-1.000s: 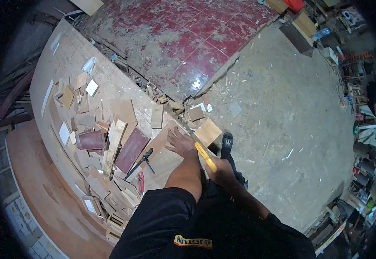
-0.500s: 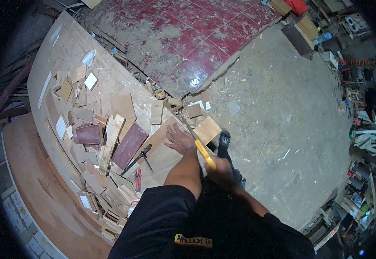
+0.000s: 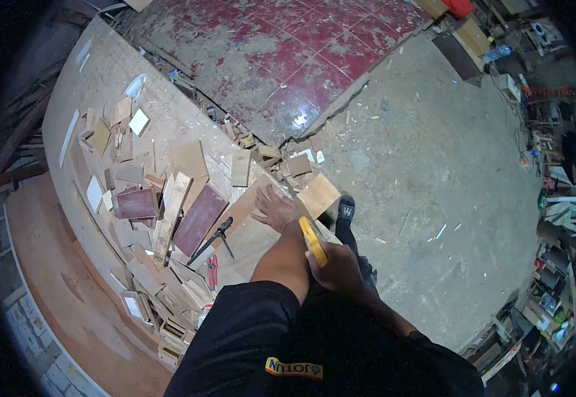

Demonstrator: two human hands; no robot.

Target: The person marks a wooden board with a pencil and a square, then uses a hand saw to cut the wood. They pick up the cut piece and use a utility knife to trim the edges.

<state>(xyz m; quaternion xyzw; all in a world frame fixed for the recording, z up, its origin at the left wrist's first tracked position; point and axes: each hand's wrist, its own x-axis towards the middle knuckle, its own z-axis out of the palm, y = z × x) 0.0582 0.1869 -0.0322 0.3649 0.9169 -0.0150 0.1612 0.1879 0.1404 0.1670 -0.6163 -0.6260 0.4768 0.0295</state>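
My right hand (image 3: 338, 268) is closed round the yellow handle of a handsaw (image 3: 312, 241). The saw's narrow blade points away from my body, along the workbench edge and beside my left hand. My left hand (image 3: 278, 210) lies flat with fingers spread on a brown wooden board (image 3: 240, 213), pressing it to the bench. Just left of that board lie a black clamp-like tool (image 3: 220, 233) and red-handled pliers (image 3: 212, 271). Where the saw teeth meet the wood is too small to make out.
The workbench (image 3: 175, 119) carries many wood offcuts, among them a dark red board (image 3: 199, 221) and a long pale strip (image 3: 172, 215). A light square wood piece (image 3: 319, 196) is right of the blade. My foot (image 3: 346, 209) stands on the concrete floor (image 3: 427, 172).
My right hand has drawn the saw slightly back toward my body, and its handle sits a little lower in view. My left hand keeps its place on the board.
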